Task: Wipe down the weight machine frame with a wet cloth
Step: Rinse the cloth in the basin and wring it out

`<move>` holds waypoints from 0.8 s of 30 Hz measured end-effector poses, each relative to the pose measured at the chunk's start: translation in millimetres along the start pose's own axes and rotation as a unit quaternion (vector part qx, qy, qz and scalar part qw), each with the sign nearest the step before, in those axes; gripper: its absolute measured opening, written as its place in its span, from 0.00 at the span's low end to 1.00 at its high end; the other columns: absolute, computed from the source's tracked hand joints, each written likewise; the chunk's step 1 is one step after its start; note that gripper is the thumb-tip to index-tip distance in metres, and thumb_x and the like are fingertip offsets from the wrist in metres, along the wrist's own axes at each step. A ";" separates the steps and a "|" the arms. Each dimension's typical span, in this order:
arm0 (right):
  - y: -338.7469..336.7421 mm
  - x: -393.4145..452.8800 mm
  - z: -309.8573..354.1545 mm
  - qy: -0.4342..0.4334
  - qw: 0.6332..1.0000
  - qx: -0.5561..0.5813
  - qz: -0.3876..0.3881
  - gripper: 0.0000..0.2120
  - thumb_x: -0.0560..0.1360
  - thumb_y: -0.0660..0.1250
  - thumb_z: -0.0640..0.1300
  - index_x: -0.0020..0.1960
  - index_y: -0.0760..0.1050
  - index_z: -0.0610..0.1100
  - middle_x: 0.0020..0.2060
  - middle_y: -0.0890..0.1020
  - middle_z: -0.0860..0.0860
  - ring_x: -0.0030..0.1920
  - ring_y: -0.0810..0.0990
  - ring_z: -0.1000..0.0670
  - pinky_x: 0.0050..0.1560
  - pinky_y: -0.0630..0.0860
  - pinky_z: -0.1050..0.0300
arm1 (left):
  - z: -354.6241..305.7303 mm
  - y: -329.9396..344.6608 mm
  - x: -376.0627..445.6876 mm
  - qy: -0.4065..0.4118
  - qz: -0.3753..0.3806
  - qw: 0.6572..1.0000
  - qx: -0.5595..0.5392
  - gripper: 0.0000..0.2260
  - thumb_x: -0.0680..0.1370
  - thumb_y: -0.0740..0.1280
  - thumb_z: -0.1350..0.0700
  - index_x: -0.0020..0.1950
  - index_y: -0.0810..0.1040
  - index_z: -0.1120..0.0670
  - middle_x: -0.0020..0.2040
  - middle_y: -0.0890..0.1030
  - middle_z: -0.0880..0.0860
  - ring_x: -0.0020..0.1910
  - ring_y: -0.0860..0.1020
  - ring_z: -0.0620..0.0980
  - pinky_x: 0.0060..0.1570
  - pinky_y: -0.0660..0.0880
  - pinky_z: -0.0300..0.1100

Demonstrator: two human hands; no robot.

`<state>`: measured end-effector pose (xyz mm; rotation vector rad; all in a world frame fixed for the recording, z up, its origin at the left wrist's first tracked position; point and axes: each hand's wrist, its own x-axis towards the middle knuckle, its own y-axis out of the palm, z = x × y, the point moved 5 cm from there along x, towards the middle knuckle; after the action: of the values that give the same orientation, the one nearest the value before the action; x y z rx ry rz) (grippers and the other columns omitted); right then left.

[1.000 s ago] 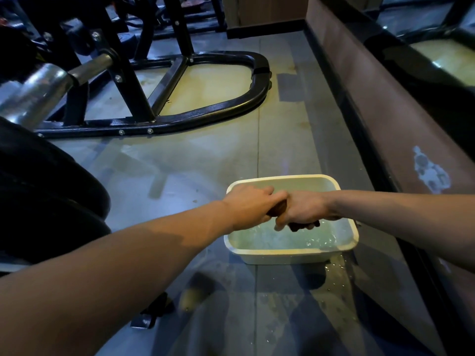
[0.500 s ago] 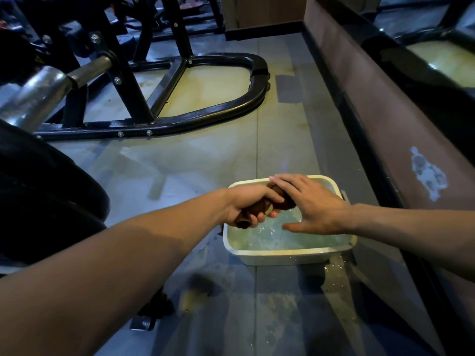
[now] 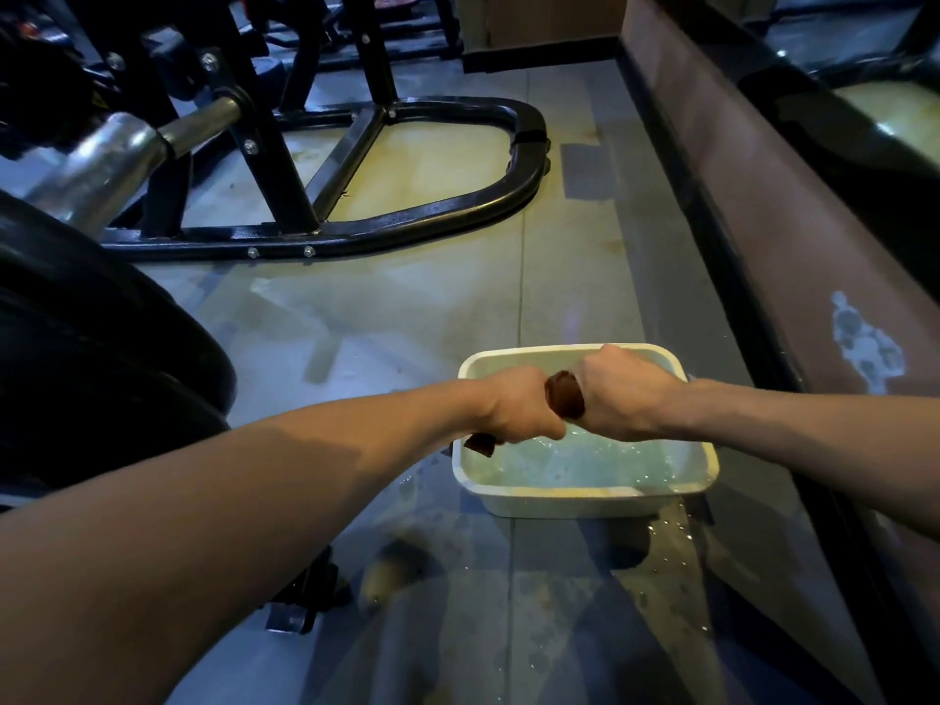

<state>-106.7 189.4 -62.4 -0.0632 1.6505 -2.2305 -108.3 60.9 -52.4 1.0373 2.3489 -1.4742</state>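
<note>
We look down at two bare arms reaching over a white tub (image 3: 585, 493) of water on the gym floor (image 3: 407, 318); the left hand (image 3: 519, 412) and right hand (image 3: 623, 394) each have a grip curled tight round a dark brown cloth (image 3: 564, 394), which is rolled between them (one end pokes out below the left fist). The black weight machine frame (image 3: 407, 231) lies well apart, up and to the left.

Gym floor. Black weight machine frame (image 3: 325, 216) bolted together on grey flooring, chrome bar sleeve (image 3: 101, 165), big black weight plate (image 3: 101, 348) at left. More machines behind.
</note>
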 end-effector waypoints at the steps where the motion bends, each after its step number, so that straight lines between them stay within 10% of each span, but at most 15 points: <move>1: 2.2 0.4 -1.0 0.014 1.000 0.005 0.009 0.13 0.78 0.71 0.50 0.36 0.76 0.52 0.33 0.81 0.53 0.32 0.80 0.53 0.30 0.75 0.61 | -0.8 -0.4 1.8 0.016 -0.033 0.998 0.046 0.05 0.75 0.71 0.57 0.41 0.77 0.56 0.33 0.77 0.51 0.32 0.76 0.51 0.31 0.73 0.42; 7: 11.7 -3.5 -4.1 0.086 0.970 0.195 0.121 0.05 0.73 0.73 0.40 0.40 0.78 0.44 0.32 0.77 0.50 0.31 0.74 0.51 0.29 0.70 0.58 | -12.6 -15.2 2.6 0.108 -0.128 0.939 0.301 0.08 0.80 0.67 0.53 0.58 0.78 0.51 0.42 0.75 0.48 0.42 0.75 0.53 0.40 0.72 0.45; 19: 32.9 -10.2 -13.3 0.101 0.929 0.244 0.260 0.09 0.76 0.74 0.47 0.47 0.80 0.42 0.35 0.78 0.49 0.30 0.74 0.54 0.31 0.73 0.61 | -13.9 7.3 -0.5 0.219 -0.122 0.891 0.378 0.17 0.82 0.66 0.45 0.68 0.70 0.49 0.55 0.78 0.50 0.45 0.76 0.52 0.41 0.71 0.46; 24: 32.1 -2.4 -16.8 0.044 0.963 0.229 0.133 0.26 0.73 0.79 0.51 0.66 0.73 0.46 0.52 0.82 0.49 0.47 0.82 0.51 0.45 0.80 0.59 | 5.0 -1.3 5.7 0.095 -0.105 0.955 0.259 0.11 0.80 0.69 0.46 0.58 0.77 0.51 0.48 0.80 0.50 0.47 0.80 0.53 0.43 0.73 0.45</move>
<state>-100.3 197.5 -97.2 0.3604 1.0651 -2.3618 -114.3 58.9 -56.7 1.1001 2.3068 -2.2492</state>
